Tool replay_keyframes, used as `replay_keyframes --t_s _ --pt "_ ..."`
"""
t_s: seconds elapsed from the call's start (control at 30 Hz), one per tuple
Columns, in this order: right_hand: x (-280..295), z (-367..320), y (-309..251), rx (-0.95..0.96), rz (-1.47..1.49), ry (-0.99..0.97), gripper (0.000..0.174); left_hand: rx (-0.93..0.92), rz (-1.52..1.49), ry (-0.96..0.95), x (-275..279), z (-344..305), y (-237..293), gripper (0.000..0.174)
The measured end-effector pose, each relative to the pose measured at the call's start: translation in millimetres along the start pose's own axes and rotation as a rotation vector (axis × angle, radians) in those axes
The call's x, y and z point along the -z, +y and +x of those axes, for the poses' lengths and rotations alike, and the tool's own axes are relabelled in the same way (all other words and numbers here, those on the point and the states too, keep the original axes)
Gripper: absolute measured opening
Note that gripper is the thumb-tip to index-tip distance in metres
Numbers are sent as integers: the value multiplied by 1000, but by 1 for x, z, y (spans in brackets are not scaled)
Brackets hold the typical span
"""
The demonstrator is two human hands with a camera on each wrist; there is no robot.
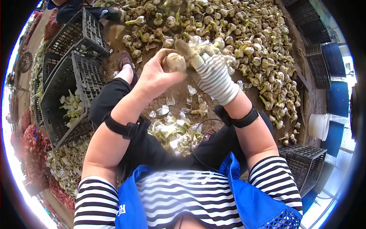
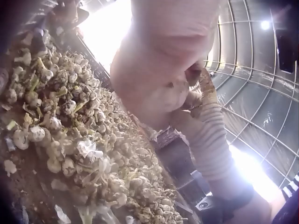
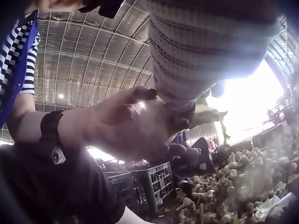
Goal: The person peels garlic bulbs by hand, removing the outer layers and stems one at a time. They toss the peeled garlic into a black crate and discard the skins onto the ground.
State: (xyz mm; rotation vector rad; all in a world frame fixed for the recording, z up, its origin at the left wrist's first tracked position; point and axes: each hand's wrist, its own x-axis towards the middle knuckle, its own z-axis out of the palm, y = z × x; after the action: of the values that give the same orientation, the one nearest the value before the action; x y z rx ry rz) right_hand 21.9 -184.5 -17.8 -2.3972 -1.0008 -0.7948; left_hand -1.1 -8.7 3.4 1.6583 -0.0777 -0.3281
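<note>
Left hand (image 1: 150, 79): bare, thumb and fingers curled round a garlic bulb (image 1: 175, 62).
Right hand (image 1: 217, 76): gloved, close beside the bulb; I cannot tell its grip.
Garlic bulb: in the left hand, by the right thumb.

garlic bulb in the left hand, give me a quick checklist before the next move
1. Garlic bulb held: ok, gripped by the left hand.
2. Right hand protected: ok, wearing a striped glove.
3. Left hand protected: not ok, it is bare.
4. Crate has room: ok, some garlic lies inside with space around it.
5. Tool in right hand: cannot tell, its grip is not clear.
</note>
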Motion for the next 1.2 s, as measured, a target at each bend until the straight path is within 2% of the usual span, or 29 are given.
replay_keyframes --t_s 0.03,0.07,0.13,0.23,0.27,0.33,0.37,0.43,0.47,0.5,0.57,0.6,0.63,0.7,0.73,0.8,0.83,0.9,0.93,0.97,1.03,1.07,1.1,1.17,1.2 --pt "-2 -2 1 20 -26 -95 67 4 -2 -1 0 -1 -1 53" --pt "-2 -1 -1 -34 57 -126 63 -24 118 1 1 -1 -2 54" --pt "-11 -4 -1 -38 84 -114 60 -65 317 -4 3 -1 -3 56" --pt "-14 -4 -1 -66 161 -125 54 -71 255 4 4 3 -13 45" --pt "-14 -4 0 -55 80 -85 55 -73 254 9 6 4 -13 45" --pt "-10 1 0 -26 -35 -19 59 320 -444 41 8 8 -10 39" --pt "-9 1 -1 -21 -35 -17 59 316 -445 44 8 7 -9 39" --pt "-5 4 -5 -237 -21 39 63 440 -689 -49 7 5 -5 40" --pt "-6 11 -7 -474 350 81 62 308 -733 -43 7 8 -12 35" --pt "-6 17 -18 -640 788 313 52 301 -731 -46 3 8 -13 35" --pt "-17 9 3 -1035 1774 205 47 -71 -521 89 -10 5 -13 42" --pt "-24 8 6 -1075 1871 121 45 -156 -425 37 -12 5 -13 55" --pt "-17 11 -7 -1151 1765 97 41 -241 -369 37 -19 5 -11 53" --pt "-21 10 -12 -1126 1780 279 31 -205 -405 63 -22 4 -14 45" --pt "-17 12 -16 -1127 1784 279 31 -203 -402 65 -15 5 -14 45" --pt "-6 20 -24 -1083 1542 328 20 157 -931 -244 3 10 -15 44" --pt "-8 20 -22 -1083 1543 329 20 158 -930 -244 2 10 -11 44" --pt "-16 16 -14 -862 887 257 15 345 -799 -40 -5 10 -1 53" --pt "-17 16 -8 -720 650 272 14 316 -620 178 -10 13 -3 42" --pt "-15 13 -7 -723 651 270 14 319 -620 178 -15 11 -8 42" --pt "-8 15 -7 -525 344 173 13 -160 -13 265 -18 7 -17 43" --pt "-3 18 -10 -616 479 181 12 -158 -76 239 -12 8 -18 66" --pt "10 22 -8 -839 866 77 13 -155 -72 238 -5 9 -15 66" --pt "20 25 -13 -984 1245 98 14 34 -250 -38 4 7 3 74" --pt "17 23 -12 -986 1247 102 14 22 -72 -45 4 5 6 70"
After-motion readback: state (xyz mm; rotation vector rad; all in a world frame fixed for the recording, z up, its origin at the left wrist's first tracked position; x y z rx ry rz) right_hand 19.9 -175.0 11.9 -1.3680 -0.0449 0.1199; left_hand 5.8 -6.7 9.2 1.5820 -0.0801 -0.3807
